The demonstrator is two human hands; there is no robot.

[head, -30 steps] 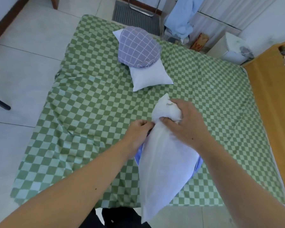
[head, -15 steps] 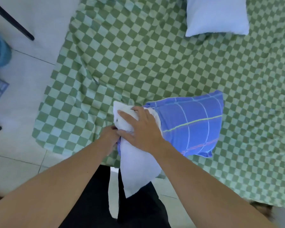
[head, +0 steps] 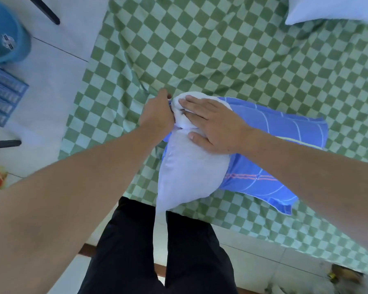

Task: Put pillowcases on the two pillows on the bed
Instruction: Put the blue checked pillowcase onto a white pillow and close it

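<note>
A white pillow point(head: 189, 166) lies at the near edge of the bed, its far end bunched up. A blue pillowcase with thin light lines point(head: 274, 145) spreads out to its right, partly under it. My left hand point(head: 157, 115) grips the blue pillowcase's edge beside the pillow's bunched end. My right hand point(head: 212, 124) lies on that end with its fingers spread and its thumb curled round the pillow. A second white pillow point(head: 331, 9) shows at the top right corner, bare.
The bed carries a green checked sheet point(head: 221, 49), wrinkled near my left hand. On the floor to the left stand a teal bin point(head: 4, 35) and a blue crate point(head: 2, 96). My dark-trousered legs point(head: 153, 251) stand at the bed's near edge.
The view has tilted down and come closer. The pillow has swung from upright to lying across the blue pillowcase, and both hands have kept their hold at its bunched end.
</note>
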